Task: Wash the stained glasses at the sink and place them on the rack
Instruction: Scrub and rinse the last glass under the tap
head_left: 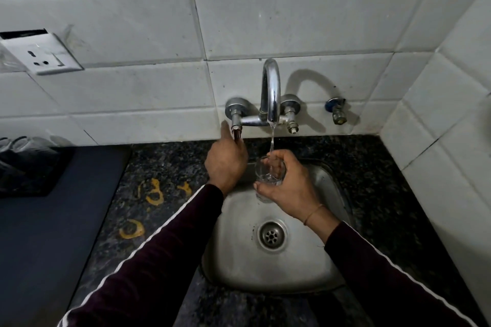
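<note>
Tiled wall, sink (239, 268) mid-frame. Glass (269, 176) held upright by right hand (289, 188) under stream; tap handle (237, 133) gripped by left hand (225, 164).

Wall tiles (132, 21): white, grimy grey smudges, dark grout lines. Worktop (372, 180): black granite, grey speckle. Ring stains (131, 229) on worktop: yellow-orange. Sink (239, 260): dull silver steel. Tap (271, 93): shiny chrome. Side valve (336, 110): blue handle, brassy body. Glass (269, 175): clear, colourless. Sleeves (148, 268): dark maroon, thin white stripe. Socket plate (43, 57): white. Mat (39, 220) at left: dark navy. Wrist thread (313, 214): pale orange.
</note>
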